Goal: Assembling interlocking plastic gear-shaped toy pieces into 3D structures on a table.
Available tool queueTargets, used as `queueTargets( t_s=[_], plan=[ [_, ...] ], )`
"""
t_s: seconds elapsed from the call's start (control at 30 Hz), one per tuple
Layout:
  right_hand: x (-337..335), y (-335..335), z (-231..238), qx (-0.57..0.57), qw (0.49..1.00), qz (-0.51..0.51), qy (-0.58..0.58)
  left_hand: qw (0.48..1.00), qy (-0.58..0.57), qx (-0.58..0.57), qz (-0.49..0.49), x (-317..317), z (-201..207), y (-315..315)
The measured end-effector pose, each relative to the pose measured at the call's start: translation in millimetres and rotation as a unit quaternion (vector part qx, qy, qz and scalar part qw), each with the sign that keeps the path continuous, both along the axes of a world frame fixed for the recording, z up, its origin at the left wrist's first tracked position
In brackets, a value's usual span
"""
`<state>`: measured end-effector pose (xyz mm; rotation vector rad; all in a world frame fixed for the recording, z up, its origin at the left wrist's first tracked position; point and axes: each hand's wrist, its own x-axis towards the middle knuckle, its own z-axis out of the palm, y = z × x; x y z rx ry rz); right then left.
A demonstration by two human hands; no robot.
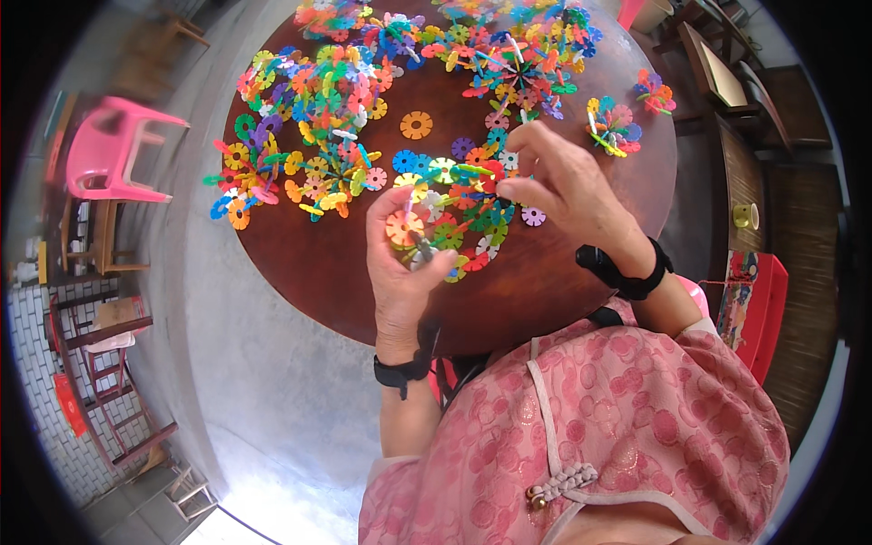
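My left hand [400,263] is closed on the near left side of a loose ring of joined plastic flower discs [447,234], with an orange-pink disc [404,228] between fingers and thumb. The ring mixes yellow, green, red and white notched discs, some standing on edge. At its far right side is my right hand [572,186], its fingers curled and its thumb against a red disc [490,174]. The curled fingers partly hide what they grip. A lone orange disc [416,125] lies flat on the table beyond the ring, and a lilac disc [533,216] lies below my right hand.
The round brown table [309,263] bears big clusters of joined discs at left [331,100] and far right [518,64]. Smaller disc balls [614,125] sit near its right edge. A pink plastic chair [109,150] stands on the floor at left; wooden furniture [736,173] lines the right.
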<state>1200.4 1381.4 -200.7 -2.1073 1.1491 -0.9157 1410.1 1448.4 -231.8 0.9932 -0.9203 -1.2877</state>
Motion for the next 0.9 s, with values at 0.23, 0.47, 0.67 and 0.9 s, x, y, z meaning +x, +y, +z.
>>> queueTargets(
  t_s=[0.23,0.47,0.67,0.9],
  plan=[
    [-1.6,-9.6,-16.0,-0.06,0.996,0.02,0.066,0.981,0.095,-0.157,-0.061,3.6,-17.6,-2.0],
    [7.6,-2.2,-14.3,-0.16,0.97,0.184,-0.009,0.996,0.01,-0.079,-0.032,3.9,-16.0,-3.2],
    [13.6,4.5,-20.9,-0.116,0.968,0.22,-0.023,0.987,-0.122,-0.009,-0.1,-13.0,-6.4,-0.1],
    [15.9,13.7,-24.8,0.107,0.934,0.165,-0.298,0.953,-0.288,-0.068,-0.057,-12.4,-7.0,-2.3]
  ],
)
